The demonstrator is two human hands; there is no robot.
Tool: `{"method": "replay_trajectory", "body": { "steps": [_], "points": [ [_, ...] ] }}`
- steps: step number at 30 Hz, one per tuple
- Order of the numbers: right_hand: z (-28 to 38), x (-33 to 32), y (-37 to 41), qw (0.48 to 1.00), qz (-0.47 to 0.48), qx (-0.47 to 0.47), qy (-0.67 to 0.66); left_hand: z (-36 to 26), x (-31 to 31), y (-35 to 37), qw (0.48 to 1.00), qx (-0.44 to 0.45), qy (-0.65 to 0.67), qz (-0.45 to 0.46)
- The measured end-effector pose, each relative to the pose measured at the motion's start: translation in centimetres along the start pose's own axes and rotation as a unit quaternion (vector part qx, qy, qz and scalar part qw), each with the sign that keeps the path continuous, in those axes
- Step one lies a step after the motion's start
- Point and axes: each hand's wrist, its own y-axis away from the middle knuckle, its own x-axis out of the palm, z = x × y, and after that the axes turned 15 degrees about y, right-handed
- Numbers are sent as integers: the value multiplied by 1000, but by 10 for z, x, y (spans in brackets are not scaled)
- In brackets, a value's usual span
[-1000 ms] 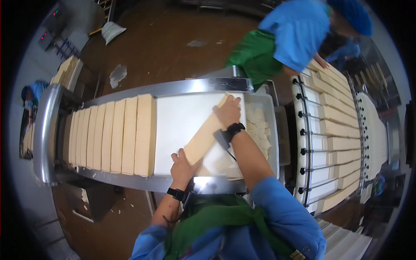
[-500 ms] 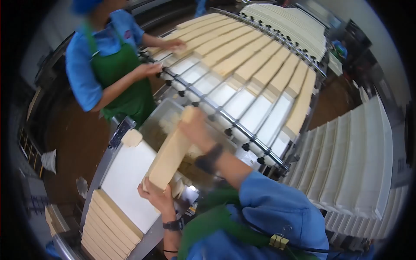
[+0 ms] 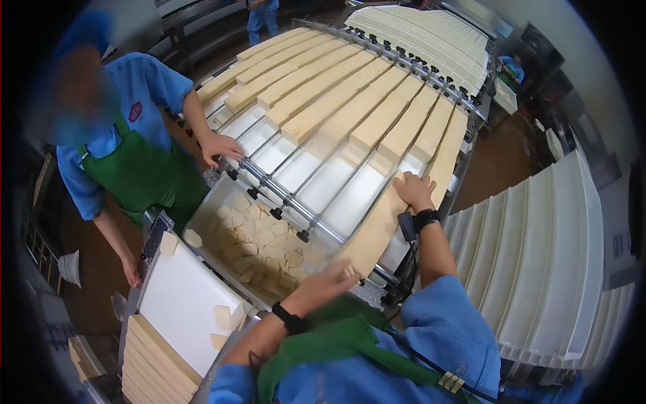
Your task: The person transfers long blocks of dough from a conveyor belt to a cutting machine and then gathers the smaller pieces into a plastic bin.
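Observation:
A long, pale, loaf-like block (image 3: 377, 232) lies slanted over the near right lanes of the railed conveyor (image 3: 289, 198). My left hand (image 3: 330, 281) grips its near end, fingers slightly blurred. At its far end my right hand (image 3: 415, 190) is wrapped over the top, close to neighbouring blocks. More long pale blocks (image 3: 336, 87) lie side by side in the lanes between thin metal rods. Below my left hand's side stands a bin (image 3: 198, 210) holding many flat cut-off pieces (image 3: 259, 236).
On the left, a white work surface (image 3: 176, 296) carries a row of blocks (image 3: 158, 360) and several loose slices (image 3: 222, 316). A co-worker in a green apron (image 3: 145, 172) rests one hand on the conveyor's front rail. White ribbed trays (image 3: 531, 249) are stacked at right.
Both my hands have carried the block from over the bin to the right, onto the conveyor lanes. Loose slices now lie on the white surface. The co-worker's hands have moved apart.

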Motion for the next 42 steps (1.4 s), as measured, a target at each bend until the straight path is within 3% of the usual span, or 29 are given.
{"method": "replay_trajectory", "body": {
  "steps": [1,5,7,8,9,11,15,16,17,19,21,23,25,28,30,31,33,35,38,39,40,41,42],
  "points": [
    [-1,0,-6,999,-29,4,25,5,2,-9,996,66,-55,8],
    [-8,11,-21,992,-124,35,11,6,9,-71,999,23,-38,3],
    [-12,13,-18,991,-125,35,3,6,14,-105,988,-62,137,16],
    [-12,15,-15,995,-97,22,-4,14,23,-120,999,-6,37,6],
    [-12,14,-9,995,-97,16,-3,12,26,-128,999,-8,37,1],
    [-10,12,5,997,-80,-20,-8,9,27,-139,990,-11,-131,59],
    [-6,14,20,994,-80,-61,-32,24,24,-126,998,1,-53,20],
    [-4,13,22,993,-80,-78,-38,-1,7,-121,993,-114,26,3],
    [0,15,23,991,-97,-87,-22,6,3,-110,991,-131,25,-21],
    [6,33,18,963,-218,-158,-25,22,-3,-75,984,53,25,-166],
    [26,18,25,900,-338,-260,-87,28,-22,-42,976,-21,32,-216],
    [50,8,32,885,-307,-311,-161,31,-39,-7,941,-3,24,-336],
    [74,-1,41,859,-289,-376,-191,40,-45,28,918,-91,-6,-385],
    [120,-9,54,811,-272,-465,-230,45,-50,81,854,-124,35,-505],
    [154,-14,70,849,-112,-428,-288,47,-47,120,815,-137,58,-560],
    [170,-15,80,841,-109,-447,-284,49,-44,139,789,-141,86,-591],
    [198,-15,99,824,4,-467,-319,51,-37,175,747,-148,64,-644],
    [225,-11,117,790,-59,-559,-243,49,-27,218,654,-137,-9,-744],
    [272,-10,157,767,-61,-614,-177,46,-14,288,510,-173,-62,-840],
    [287,-18,183,780,7,-598,-187,43,-10,317,476,-245,-127,-835],
    [302,-23,209,790,72,-576,-195,56,0,348,432,-236,-148,-858],
    [319,-25,233,789,73,-580,-191,58,5,376,385,-286,-182,-859],
    [337,-27,256,743,43,-629,-226,61,11,403,337,-334,-215,-854]
  ]
}}
